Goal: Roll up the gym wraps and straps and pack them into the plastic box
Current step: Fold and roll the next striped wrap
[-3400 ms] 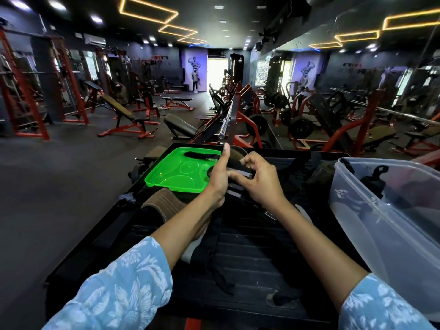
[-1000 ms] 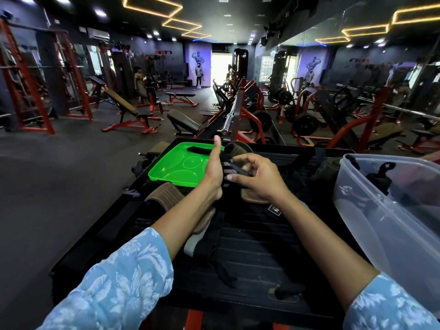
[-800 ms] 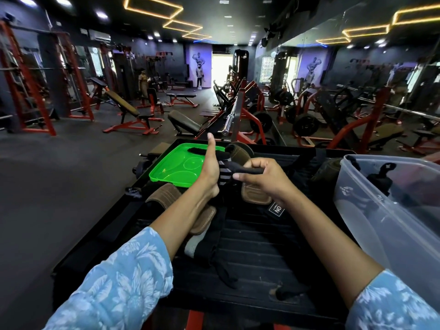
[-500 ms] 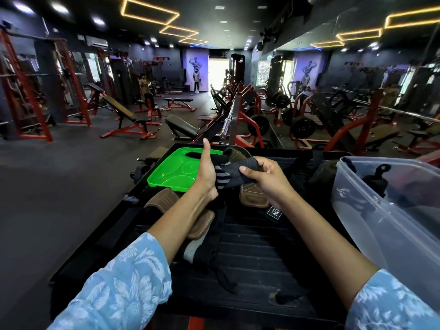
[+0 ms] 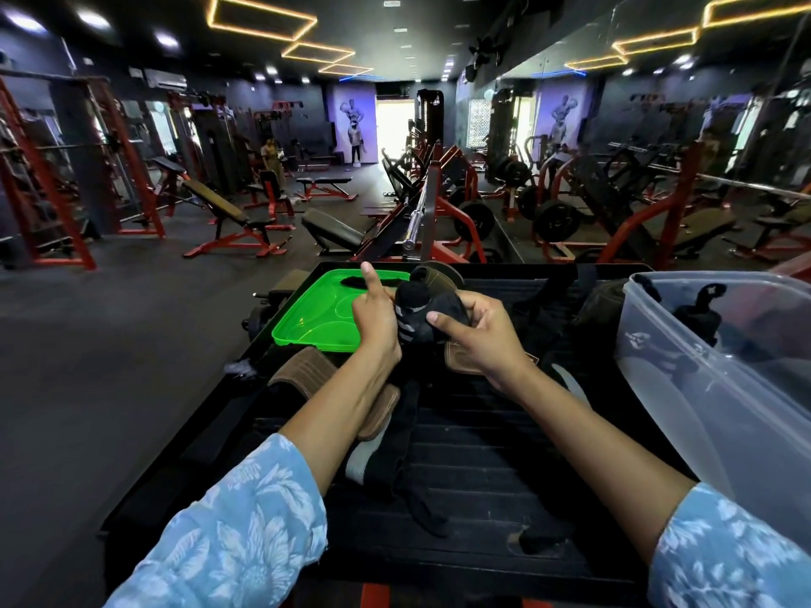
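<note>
Head cam, inside a gym: a person in blue floral sleeves works over a black ribbed platform (image 5: 482, 467), both hands raised above its far half. The left hand (image 5: 375, 315) grips one side of a rolled black wrap (image 5: 423, 315) w/ white stripes, thumb sticking straight up; the right hand (image 5: 480, 333) curls round the roll's other side, index fingertip pressed on its front. The roll sits between the two hands, held off the platform.

On the platform's far left corner lies a green lid (image 5: 313, 311), a dark strap (image 5: 351, 281) resting on its far edge. Just behind the roll, a brown leather pad (image 5: 441, 274) shows; another brown pad (image 5: 461, 355) lies under the right hand. Near the left forearm, on the platform's left side, are two more brown leather pads (image 5: 303, 373) & a loose black-and-grey wrap (image 5: 373, 458) trailing toward the near edge.

At the platform's right side stands the clear plastic box (image 5: 684, 357), tilted, w/ black straps (image 5: 697, 318) already inside. Benches, racks & plate machines fill the room beyond.
</note>
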`<state>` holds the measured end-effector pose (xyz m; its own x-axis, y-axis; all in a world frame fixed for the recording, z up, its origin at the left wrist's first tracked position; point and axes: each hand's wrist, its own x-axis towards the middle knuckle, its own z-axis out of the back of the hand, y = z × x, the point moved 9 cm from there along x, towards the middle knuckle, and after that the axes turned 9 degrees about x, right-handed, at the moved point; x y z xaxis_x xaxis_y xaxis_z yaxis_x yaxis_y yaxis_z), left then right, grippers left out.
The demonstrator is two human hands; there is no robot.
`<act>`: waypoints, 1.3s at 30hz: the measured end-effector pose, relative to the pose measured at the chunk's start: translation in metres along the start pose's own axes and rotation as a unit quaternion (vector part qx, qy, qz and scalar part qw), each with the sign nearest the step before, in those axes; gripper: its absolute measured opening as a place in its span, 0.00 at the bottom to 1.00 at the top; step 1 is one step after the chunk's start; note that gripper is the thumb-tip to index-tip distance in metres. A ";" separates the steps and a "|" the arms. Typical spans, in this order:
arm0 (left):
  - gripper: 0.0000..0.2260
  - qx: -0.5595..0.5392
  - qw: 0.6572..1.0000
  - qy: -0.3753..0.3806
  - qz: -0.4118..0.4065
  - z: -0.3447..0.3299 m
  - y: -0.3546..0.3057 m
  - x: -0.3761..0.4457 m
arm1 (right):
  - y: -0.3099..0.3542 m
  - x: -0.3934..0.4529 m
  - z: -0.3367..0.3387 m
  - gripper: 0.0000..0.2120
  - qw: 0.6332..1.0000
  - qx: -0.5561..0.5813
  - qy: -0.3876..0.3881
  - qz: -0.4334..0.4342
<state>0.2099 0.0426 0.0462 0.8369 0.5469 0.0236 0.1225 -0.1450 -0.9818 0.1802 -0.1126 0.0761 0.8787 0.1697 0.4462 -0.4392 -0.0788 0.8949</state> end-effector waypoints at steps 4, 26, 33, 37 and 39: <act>0.27 0.020 0.998 -0.027 -0.060 0.001 -0.011 -0.001 | 0.001 0.001 0.009 0.20 0.996 -0.071 -0.051 0.009; 0.27 0.090 0.995 0.029 0.018 -0.013 0.005 -0.020 | 0.048 -0.023 0.010 0.10 0.932 -0.265 -0.187 0.163; 0.30 0.165 0.986 0.014 -0.033 -0.005 -0.010 -0.009 | 0.019 -0.031 -0.061 0.29 0.958 -0.258 0.087 0.086; 0.31 0.169 0.984 0.021 -0.045 -0.008 -0.013 -0.012 | 0.007 -0.027 -0.058 0.27 0.970 -0.224 0.088 0.038; 0.31 0.179 0.981 0.024 -0.067 -0.010 -0.015 -0.011 | 0.002 -0.024 -0.054 0.27 0.976 -0.208 0.071 0.008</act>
<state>0.2042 0.0309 0.0620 0.8514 0.5000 0.1583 0.0458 0.2297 -0.9722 0.1479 -0.0636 0.0668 0.8491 0.3091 0.4284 -0.5167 0.3174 0.7951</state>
